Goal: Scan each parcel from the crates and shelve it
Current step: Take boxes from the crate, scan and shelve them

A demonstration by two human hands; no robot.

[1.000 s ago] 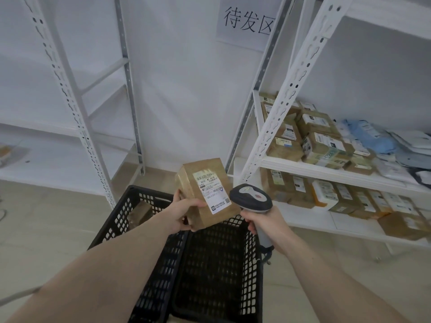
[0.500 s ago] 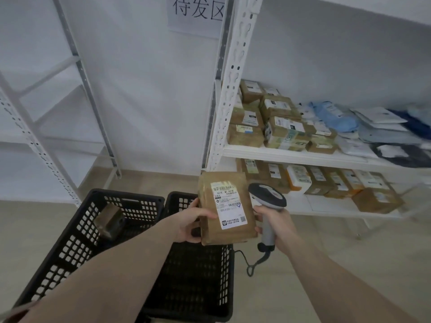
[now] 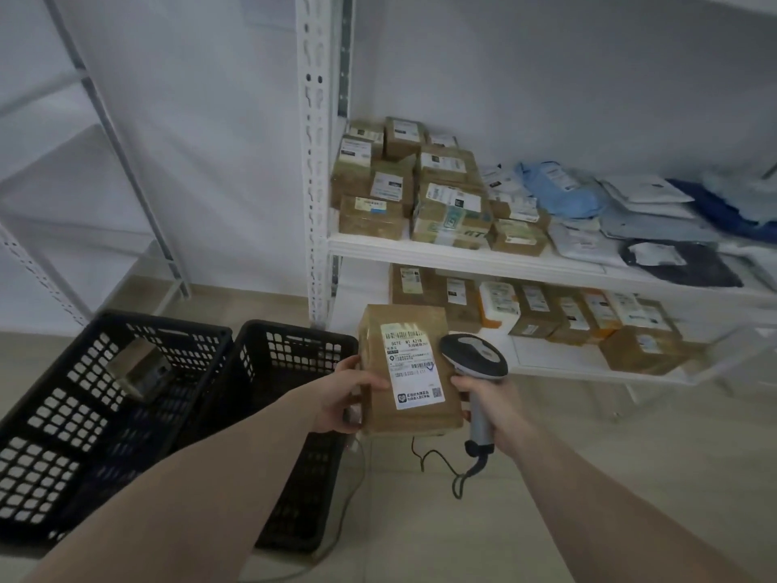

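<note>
My left hand [image 3: 342,393] grips a brown cardboard parcel [image 3: 374,385] by its left edge, its white shipping label facing me. My right hand [image 3: 487,399] holds a grey handheld scanner [image 3: 473,355] by the handle, the head right beside the label's right edge, its cable hanging down. Two black plastic crates stand on the floor at lower left: the left crate [image 3: 50,422] holds one small brown parcel [image 3: 136,372], and the right crate [image 3: 294,351] lies partly behind my left arm.
A white metal shelf unit [image 3: 462,254] stands right ahead, with several brown boxes and soft mailer bags on its middle and lower boards. A second white rack [image 3: 59,212] stands at the left. Beige floor lies under the crates.
The view has swung right and closer to the shelves. The parcel and scanner moved right, from over the crates to in front of the lower shelf, still side by side.
</note>
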